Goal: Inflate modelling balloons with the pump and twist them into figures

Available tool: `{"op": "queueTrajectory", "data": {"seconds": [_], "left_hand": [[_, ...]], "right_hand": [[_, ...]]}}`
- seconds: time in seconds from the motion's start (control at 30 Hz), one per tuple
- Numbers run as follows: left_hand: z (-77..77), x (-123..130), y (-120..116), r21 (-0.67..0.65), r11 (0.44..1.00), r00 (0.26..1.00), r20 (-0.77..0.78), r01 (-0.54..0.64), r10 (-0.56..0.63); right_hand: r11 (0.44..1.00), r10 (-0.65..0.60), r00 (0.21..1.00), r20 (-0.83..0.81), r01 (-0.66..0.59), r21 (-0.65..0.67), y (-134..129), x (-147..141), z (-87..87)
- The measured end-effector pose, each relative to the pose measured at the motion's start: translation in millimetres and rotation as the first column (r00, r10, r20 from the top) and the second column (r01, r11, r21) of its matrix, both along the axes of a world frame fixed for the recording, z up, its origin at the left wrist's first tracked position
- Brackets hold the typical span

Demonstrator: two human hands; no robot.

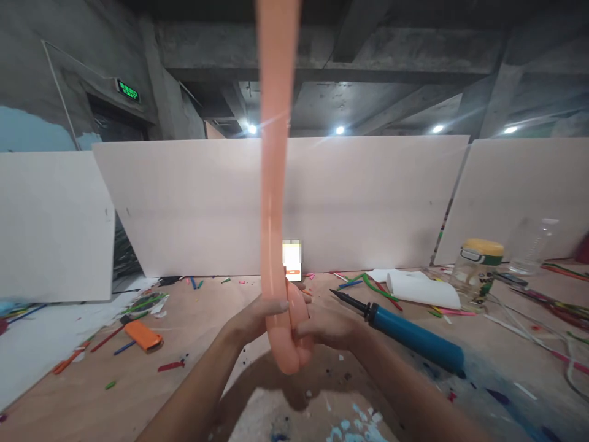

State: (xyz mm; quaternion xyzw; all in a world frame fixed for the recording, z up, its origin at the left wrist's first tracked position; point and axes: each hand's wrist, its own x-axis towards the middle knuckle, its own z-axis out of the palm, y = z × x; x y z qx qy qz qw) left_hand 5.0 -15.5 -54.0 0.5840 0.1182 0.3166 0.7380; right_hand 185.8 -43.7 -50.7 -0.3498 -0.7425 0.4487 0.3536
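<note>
On the dark sign [127, 90] above the doorway, at the left side, the green letters "EXIT" can be read in the lower line; the upper line is too blurred. On the lit screen [293, 260], the writing is too small for reading.

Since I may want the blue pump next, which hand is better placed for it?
Likely your right hand: the blue pump lies on that side, farther from your left hand. Both hold the balloon.
</note>
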Motion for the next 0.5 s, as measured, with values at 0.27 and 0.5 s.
{"op": "queueTrajectory", "data": {"seconds": [0.27,0.5], "left_hand": [[11.8,11.5,-10.5,0.218,0.925,0.940,-0.074,-0.312,0.334],[13.7,19.1,-10.0,0.557,0.710,0.731,-0.246,-0.431,0.637]], "right_hand": [[1.000,0.014,0.936,0.351,-0.017,0.004,15.7,23.1,13.1],[0.964,-0.267,0.957,0.116,0.263,0.047,-6.4,23.7,41.8]]}}
